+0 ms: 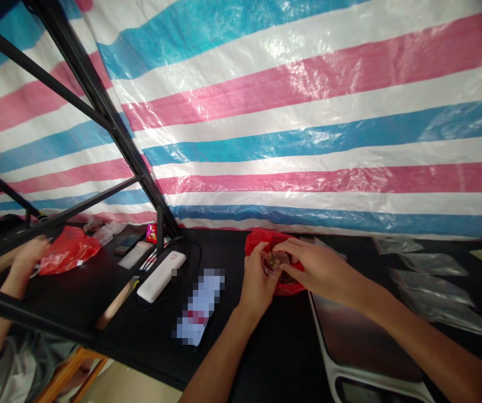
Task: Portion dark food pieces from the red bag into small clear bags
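Observation:
My left hand (256, 280) and my right hand (316, 267) meet over a red plastic bag (257, 239) at the back of the black table (266, 358). Between their fingers sits a small clear packet (274, 260) with brown pieces inside. My left hand curls its fingers around the packet from below. The right one pinches it from above, reaching over the bag's open mouth. What lies deeper in the bag is hidden by both hands.
A scale with a dark platform (362, 341) sits at the front right. Several clear plastic pouches (434, 291) lie to the right. A white power bank (160, 275) and a blurred item (201, 307) lie left. Another person's hand (26, 257) reaches near another red bag (66, 249). Black frame bars (110, 117) cross the left.

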### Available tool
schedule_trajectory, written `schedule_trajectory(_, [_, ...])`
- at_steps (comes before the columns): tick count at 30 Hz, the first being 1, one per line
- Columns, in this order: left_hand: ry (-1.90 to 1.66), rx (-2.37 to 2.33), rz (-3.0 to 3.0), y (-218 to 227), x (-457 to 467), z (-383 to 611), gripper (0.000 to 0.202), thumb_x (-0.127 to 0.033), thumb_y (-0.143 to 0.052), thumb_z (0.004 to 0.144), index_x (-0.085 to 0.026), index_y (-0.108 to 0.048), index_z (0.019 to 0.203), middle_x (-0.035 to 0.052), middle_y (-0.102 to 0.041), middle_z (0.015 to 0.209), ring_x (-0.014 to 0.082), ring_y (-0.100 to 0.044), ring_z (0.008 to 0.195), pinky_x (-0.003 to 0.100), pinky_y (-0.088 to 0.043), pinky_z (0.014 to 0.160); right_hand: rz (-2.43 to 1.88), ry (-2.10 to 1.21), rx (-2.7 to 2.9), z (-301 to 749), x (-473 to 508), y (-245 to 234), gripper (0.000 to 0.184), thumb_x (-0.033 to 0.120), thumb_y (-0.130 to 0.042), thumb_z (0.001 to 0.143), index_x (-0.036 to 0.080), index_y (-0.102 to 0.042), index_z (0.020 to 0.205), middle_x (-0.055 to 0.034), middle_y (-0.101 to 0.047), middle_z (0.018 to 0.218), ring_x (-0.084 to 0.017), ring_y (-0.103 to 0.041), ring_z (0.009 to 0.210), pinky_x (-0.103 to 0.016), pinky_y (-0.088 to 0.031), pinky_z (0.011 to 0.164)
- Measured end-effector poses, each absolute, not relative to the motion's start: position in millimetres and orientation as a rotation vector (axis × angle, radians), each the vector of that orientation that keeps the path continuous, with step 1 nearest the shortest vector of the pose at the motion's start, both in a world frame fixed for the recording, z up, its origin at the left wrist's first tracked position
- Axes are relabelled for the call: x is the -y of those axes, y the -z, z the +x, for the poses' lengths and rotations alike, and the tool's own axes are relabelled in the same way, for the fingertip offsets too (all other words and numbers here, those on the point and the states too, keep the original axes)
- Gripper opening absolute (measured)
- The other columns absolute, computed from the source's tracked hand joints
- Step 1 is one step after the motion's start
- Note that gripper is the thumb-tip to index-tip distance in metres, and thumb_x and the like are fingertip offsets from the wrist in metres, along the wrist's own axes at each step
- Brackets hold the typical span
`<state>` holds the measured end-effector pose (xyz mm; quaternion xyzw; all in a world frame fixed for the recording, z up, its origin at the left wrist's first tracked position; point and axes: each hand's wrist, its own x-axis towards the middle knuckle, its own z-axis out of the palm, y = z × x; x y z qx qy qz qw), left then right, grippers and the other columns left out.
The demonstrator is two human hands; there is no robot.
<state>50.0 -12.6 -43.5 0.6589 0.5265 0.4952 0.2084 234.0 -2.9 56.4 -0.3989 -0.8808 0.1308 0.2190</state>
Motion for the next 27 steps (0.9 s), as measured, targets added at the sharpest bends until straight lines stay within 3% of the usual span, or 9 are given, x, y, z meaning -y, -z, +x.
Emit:
schedule_trajectory(6, [-1.355,-1.400,1.895,47.6,12.3,50.5,0.061,-0.025,-0.074,0.088,-0.024,-0.051,0.145,0.0106,-0.067,0.130,0.0273,-0.065,0.116,0.045,-0.049,0.106,-1.014,-0.153,2.536,231.4,4.0,-48.9,0.031,0.018,-0.056,0.100,0.026,-0.069,0.127,-0.0100,-0.069,0.128,-0.027,-0.069,0.115,-0.041,-0.054,0.099])
schedule_trajectory(18, [-1.366,-1.422,1.833,45.3,11.9,50.1,0.059,-0.026,-0.074,0.089,-0.024,-0.051,0.144,0.0098,-0.067,0.131,0.0257,-0.064,0.116,0.041,-0.049,0.106,-1.056,-0.195,2.482,230.3,4.2,-53.8,0.031,0.017,-0.056,0.100,0.027,-0.070,0.126,-0.0085,-0.068,0.131,-0.026,-0.068,0.116,-0.040,-0.055,0.099])
schedule_trajectory(27, [-1.382,-1.378,1.841,45.0,12.1,51.1,0.055,-0.029,-0.071,0.093,-0.025,-0.050,0.143,0.0108,-0.064,0.139,0.0271,-0.062,0.127,0.044,-0.046,0.112,-1.050,-0.183,2.448,230.2,2.9,-51.8,0.030,0.019,-0.058,0.100,0.027,-0.070,0.127,-0.0085,-0.069,0.133,-0.027,-0.069,0.116,-0.042,-0.055,0.102])
